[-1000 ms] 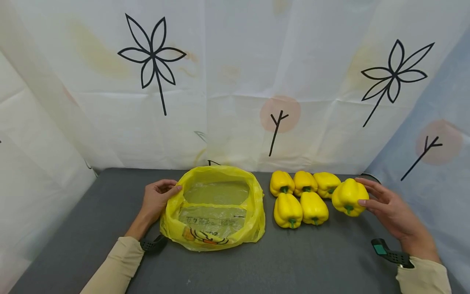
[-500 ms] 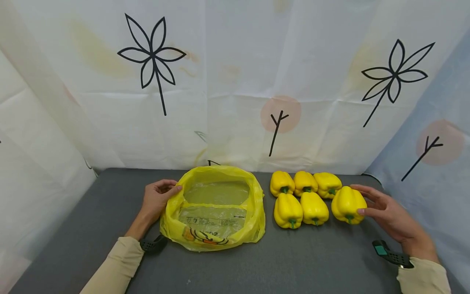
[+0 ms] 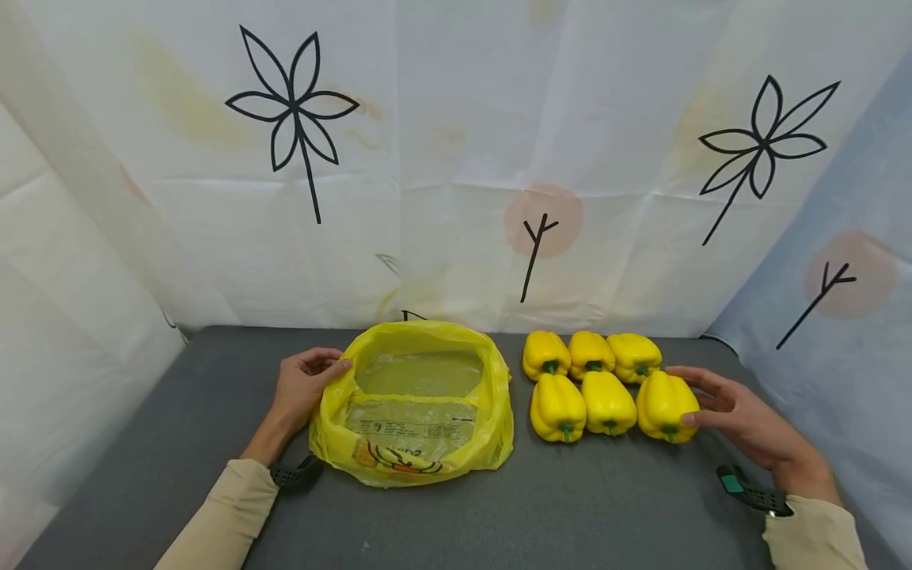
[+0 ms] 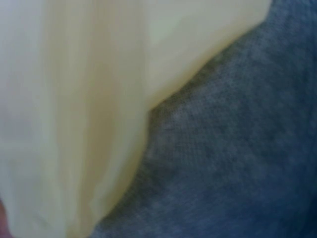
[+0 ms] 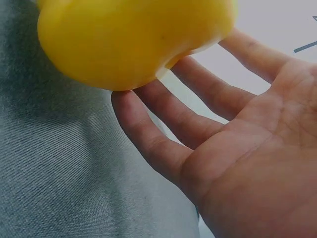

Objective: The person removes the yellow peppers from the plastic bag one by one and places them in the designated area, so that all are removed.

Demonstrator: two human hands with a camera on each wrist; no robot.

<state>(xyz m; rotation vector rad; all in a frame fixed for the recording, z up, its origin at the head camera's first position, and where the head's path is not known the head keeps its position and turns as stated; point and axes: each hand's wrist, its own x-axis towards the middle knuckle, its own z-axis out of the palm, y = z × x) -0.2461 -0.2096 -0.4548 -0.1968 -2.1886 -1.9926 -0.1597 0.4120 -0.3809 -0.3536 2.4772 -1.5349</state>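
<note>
A yellow plastic bag (image 3: 329, 439) stands on the dark table with its mouth open upward and its rim folded out. My left hand (image 3: 305, 388) pinches the bag's left rim; the left wrist view holds only blurred pale yellow plastic (image 4: 109, 99). At the front right of a group of yellow bell peppers is one bell pepper (image 3: 665, 405) between the thumb and fingers of my right hand (image 3: 744, 416). In the right wrist view, the fingertips touch the underside and side of that pepper (image 5: 124, 39), stem facing away.
The other yellow bell peppers (image 3: 559, 408) sit close together in two rows, right of the bag. A printed white cloth (image 3: 456, 261) rises behind the dark table (image 3: 499, 522), and a bluish-white cloth (image 3: 855, 396) flanks its right side.
My right hand has brought its bell pepper down and left, from above the table to the right end of the front row. The left hand and bag have stayed in place.
</note>
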